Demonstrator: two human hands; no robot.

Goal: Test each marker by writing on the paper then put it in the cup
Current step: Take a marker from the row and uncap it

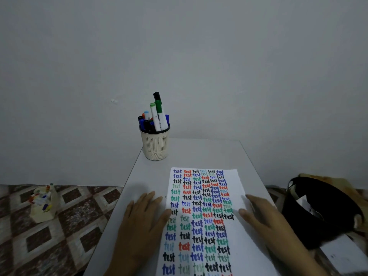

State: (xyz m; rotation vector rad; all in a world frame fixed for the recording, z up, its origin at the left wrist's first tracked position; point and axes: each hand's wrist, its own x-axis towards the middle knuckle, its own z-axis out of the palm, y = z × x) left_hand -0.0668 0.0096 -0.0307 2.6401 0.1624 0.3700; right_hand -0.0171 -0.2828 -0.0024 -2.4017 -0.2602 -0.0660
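**Nothing held at the worktop (199,152)**

Far left, a box (44,204) of blurred coloured items sits on a patterned surface. The left hand (143,218) lies flat on the worktop with straight fingers, its thumb at the paper's (201,216) left edge. The cup (155,144) stands at the far left corner, full of markers (159,114). Rows of coloured "test" cover the paper. The right hand (260,214) rests flat on the paper's right edge, holding nothing. A black bin (318,214) sits at the right.

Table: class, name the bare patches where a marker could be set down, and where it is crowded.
Bare: on the table, the far band between cup and paper, right to the far corner; a strip between cup and left hand. Crowded: the near half, with paper, left hand and right hand; the cup is packed with markers.
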